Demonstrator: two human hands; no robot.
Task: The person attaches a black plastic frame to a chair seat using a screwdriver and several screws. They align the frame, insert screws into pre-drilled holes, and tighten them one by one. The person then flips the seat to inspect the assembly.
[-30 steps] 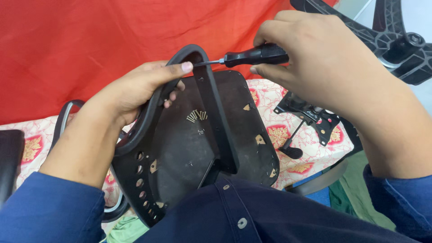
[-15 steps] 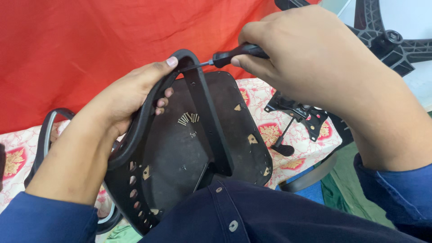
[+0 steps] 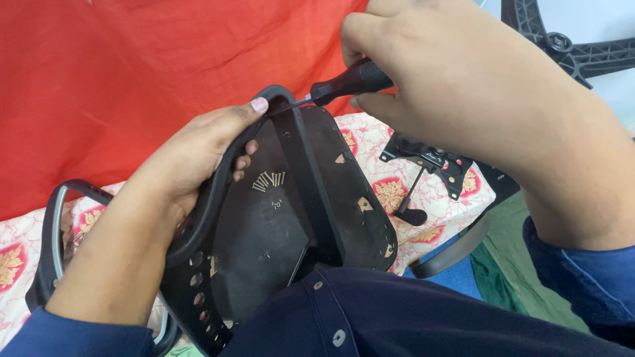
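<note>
The left hand (image 3: 198, 158) is gripping the curved black armrest (image 3: 211, 192) with its fingers closed around the bar, steadying the black chair seat pan (image 3: 264, 231) that is leaning upright against the person's lap. The right hand (image 3: 456, 86) is clenching a black-handled screwdriver (image 3: 347, 82), its tip pressing at the armrest's top end. Loose screws (image 3: 268, 180) are lying on the seat pan.
</note>
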